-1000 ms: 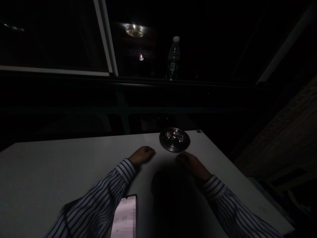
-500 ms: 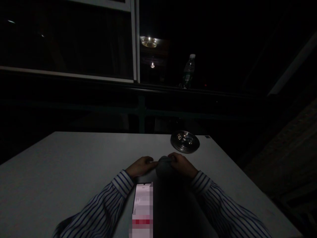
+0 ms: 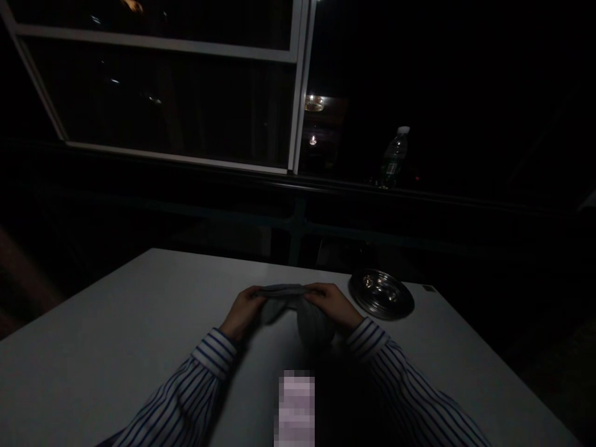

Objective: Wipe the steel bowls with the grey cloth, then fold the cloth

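A soft grey cloth [image 3: 315, 326] is stretched between both hands above the table, its top edge drawn out in a band and two loose parts hanging below. Its exact kind is too dark to make out. My left hand [image 3: 243, 310] pinches the band's left end, thumb and fingers closed. At the other end, my right hand [image 3: 333, 303] grips it from above, near the larger hanging part. Both hands are in striped sleeves.
On the white table [image 3: 116, 335], a shiny metal dish [image 3: 382, 295] stands near the far right corner. A phone [image 3: 295, 410] with a lit, blurred-out screen lies nearest me. Beyond the table, a plastic bottle [image 3: 395, 158] stands on the ledge by a window [image 3: 186, 105].
The bunched cloth is now spread wider, with my left hand holding its far left end. My hands have moved apart. The camera view has shifted left and tilted.
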`<action>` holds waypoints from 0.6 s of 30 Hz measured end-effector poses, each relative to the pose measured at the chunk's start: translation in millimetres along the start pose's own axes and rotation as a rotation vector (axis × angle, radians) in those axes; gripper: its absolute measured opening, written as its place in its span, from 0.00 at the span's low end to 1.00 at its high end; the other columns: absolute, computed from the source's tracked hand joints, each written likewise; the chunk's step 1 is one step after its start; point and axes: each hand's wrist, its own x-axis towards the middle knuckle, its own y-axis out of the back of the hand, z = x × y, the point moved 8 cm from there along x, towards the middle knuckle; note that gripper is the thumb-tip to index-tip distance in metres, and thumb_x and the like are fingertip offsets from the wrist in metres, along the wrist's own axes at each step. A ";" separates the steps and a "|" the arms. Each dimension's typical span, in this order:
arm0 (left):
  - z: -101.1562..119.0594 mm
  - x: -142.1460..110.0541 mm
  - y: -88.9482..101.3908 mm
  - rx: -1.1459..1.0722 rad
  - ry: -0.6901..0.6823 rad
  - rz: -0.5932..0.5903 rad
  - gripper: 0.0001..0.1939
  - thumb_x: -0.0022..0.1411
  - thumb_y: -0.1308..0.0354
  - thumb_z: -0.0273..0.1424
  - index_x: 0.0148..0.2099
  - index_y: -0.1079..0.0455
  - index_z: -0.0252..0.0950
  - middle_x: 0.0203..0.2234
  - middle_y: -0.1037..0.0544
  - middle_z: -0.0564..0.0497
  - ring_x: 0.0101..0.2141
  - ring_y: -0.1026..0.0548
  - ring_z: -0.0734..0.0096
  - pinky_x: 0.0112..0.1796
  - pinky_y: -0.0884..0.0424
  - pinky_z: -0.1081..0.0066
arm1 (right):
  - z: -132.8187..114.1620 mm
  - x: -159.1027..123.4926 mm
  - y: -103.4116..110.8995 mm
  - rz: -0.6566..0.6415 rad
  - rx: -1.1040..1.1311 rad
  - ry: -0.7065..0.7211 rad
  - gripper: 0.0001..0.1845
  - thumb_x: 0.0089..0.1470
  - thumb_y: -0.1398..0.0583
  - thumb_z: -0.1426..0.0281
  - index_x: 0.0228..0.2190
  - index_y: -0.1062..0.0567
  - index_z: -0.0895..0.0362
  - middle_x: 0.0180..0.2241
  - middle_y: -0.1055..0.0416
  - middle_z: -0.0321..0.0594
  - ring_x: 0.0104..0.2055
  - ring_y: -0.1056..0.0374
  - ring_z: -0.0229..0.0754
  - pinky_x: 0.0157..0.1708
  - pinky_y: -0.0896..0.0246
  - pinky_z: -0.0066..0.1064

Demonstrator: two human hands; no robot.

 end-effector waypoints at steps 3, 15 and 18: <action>2.6 3.4 16.0 -0.004 -0.012 0.037 0.15 0.45 0.44 0.36 0.35 0.33 0.33 0.25 0.25 0.51 0.27 0.28 0.70 0.30 0.33 0.71 | 9.6 8.2 -9.0 -0.056 0.017 -0.038 0.15 0.43 0.44 0.68 0.35 0.28 0.61 0.33 0.29 0.41 0.35 0.34 0.40 0.36 0.41 0.31; 21.6 3.8 33.3 0.052 0.122 -0.050 0.19 0.47 0.46 0.42 0.34 0.31 0.31 0.22 0.25 0.51 0.24 0.28 0.69 0.28 0.34 0.70 | 29.8 19.6 -26.0 -0.251 -0.097 -0.098 0.17 0.39 0.47 0.75 0.36 0.29 0.63 0.30 0.29 0.40 0.31 0.34 0.38 0.30 0.40 0.27; 24.7 6.6 45.4 0.149 0.077 0.013 0.18 0.47 0.47 0.43 0.32 0.31 0.31 0.21 0.27 0.52 0.23 0.29 0.70 0.27 0.35 0.71 | 25.4 24.4 -24.2 -0.195 -0.090 -0.078 0.14 0.42 0.46 0.71 0.32 0.28 0.64 0.29 0.29 0.41 0.32 0.35 0.39 0.32 0.41 0.28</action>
